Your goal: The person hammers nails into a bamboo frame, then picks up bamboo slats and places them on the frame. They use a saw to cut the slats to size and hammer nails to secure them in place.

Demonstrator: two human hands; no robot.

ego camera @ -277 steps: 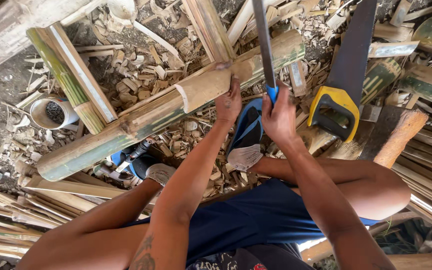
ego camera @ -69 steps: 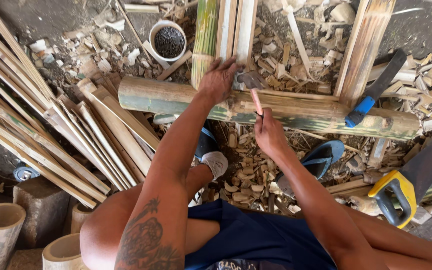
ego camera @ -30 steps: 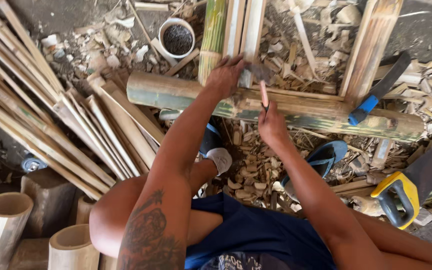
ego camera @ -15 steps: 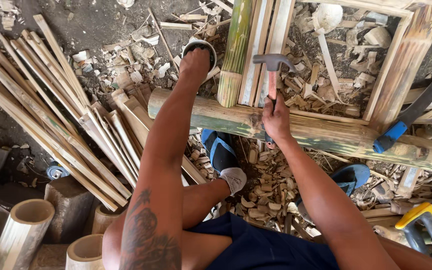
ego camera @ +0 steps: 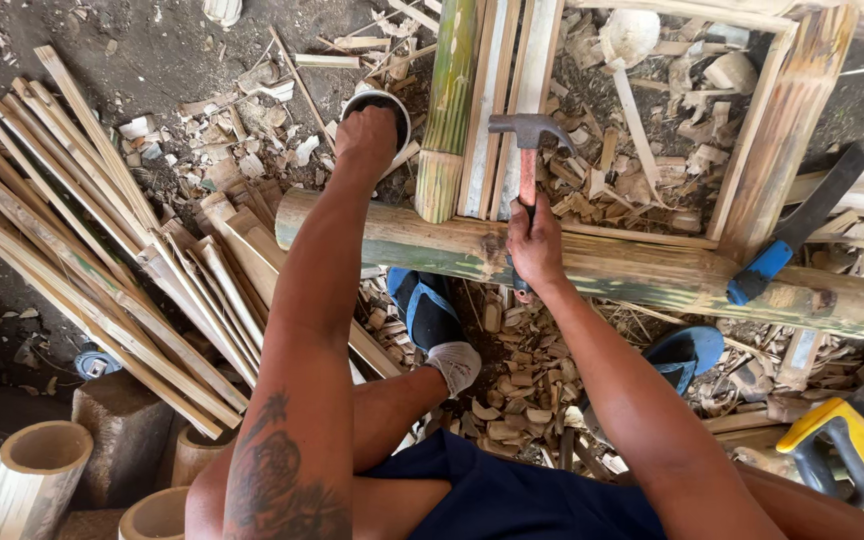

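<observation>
My right hand grips the red handle of a claw hammer, whose steel head rests over the flat bamboo slats. Those slats lie across a thick green bamboo pole that runs left to right in front of me. My left hand reaches into a small white cup on the ground beyond the pole; its fingers are hidden inside the cup. A green bamboo piece stands beside the slats.
A bundle of split bamboo strips lies at left. A blue-handled machete leans on the pole at right. A yellow-handled saw sits at lower right. Cut bamboo tubes stand at lower left. Wood chips cover the ground.
The hammer has come up into my right hand over the slats. My left hand has left the pole and reached forward into the white cup.
</observation>
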